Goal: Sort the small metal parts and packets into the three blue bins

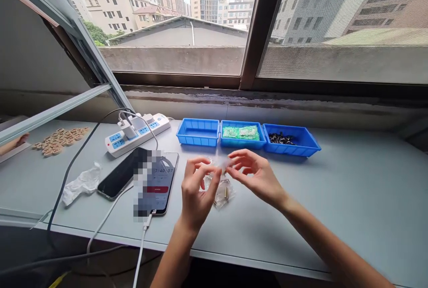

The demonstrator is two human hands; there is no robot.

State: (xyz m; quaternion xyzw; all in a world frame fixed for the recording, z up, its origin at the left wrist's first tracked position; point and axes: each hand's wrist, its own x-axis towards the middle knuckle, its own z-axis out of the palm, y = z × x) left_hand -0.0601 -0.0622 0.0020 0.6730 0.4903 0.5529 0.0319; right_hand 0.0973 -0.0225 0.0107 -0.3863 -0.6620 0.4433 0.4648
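Fingers (216, 180) of the left hand (197, 196) and right hand (259, 176) are working over the grey desk (334, 199), in front of three blue trays (198, 144) at upper centre. They are pinching narrowly on a clear bag (218, 199) at centre frame. Small brass parts (226, 192) are lying in its bottom, so keeping it upright and gripping near the top edge is probably steadiest.

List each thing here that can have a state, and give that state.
left hand, pinching the clear bag
right hand, pinching the bag's top
clear bag, held between both hands, brass parts inside
left bin, empty
middle bin, holds green packets
right bin, holds dark parts
right phone, screen lit, cable plugged in
left phone, screen dark
power strip, plugs inserted
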